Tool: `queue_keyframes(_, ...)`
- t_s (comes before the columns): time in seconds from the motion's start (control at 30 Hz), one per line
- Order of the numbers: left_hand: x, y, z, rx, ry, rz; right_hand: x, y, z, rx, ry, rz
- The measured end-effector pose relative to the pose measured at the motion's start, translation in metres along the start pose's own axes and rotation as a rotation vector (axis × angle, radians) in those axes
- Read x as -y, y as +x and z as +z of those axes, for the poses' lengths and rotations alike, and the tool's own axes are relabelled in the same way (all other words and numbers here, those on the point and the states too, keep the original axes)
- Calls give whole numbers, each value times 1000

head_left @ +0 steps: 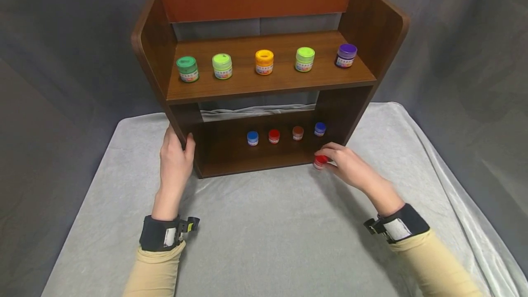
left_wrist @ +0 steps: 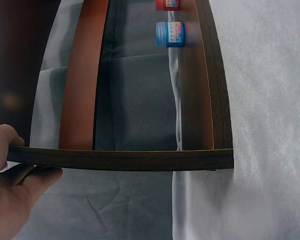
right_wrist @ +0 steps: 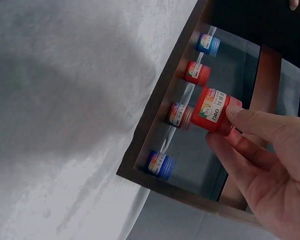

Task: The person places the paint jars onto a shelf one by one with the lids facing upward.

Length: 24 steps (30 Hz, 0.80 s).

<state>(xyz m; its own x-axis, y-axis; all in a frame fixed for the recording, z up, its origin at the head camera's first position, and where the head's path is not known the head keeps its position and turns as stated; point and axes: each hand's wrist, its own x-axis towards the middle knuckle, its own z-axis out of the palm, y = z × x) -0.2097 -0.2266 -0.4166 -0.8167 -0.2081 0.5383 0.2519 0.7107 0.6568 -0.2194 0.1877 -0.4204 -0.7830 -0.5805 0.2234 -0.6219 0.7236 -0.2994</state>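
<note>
My right hand (head_left: 350, 166) pinches a small red paint jar (right_wrist: 212, 107) between thumb and fingers, in front of the shelf's lower right corner. In the right wrist view the jar's label faces the camera. My left hand (head_left: 175, 155) grips the left side panel (left_wrist: 125, 159) of a dark brown wooden shelf (head_left: 284, 38), thumb on one face and fingers on the other. On the lower board stand a light blue jar (head_left: 253, 139), another red jar (head_left: 274, 136), a brown jar (head_left: 298, 133) and a dark blue jar (head_left: 319, 129).
Along the upper board stand a dark green jar (head_left: 187, 69), two light green jars (head_left: 222, 66), a yellow-orange jar (head_left: 264, 62) and a purple jar (head_left: 345, 56). Light grey cloth (head_left: 268, 237) covers the table under the shelf. Dark grey curtains (head_left: 62, 58) surround it.
</note>
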Motion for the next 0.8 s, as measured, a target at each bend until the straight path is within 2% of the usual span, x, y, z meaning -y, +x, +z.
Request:
queue_keyframes(0.37,2,0,2,-10,12,18,9,13,5,-44,18,-51)
queue_keyframes(0.8,1,1,1,-9,-1,18,18,32,13,-61,44,-52)
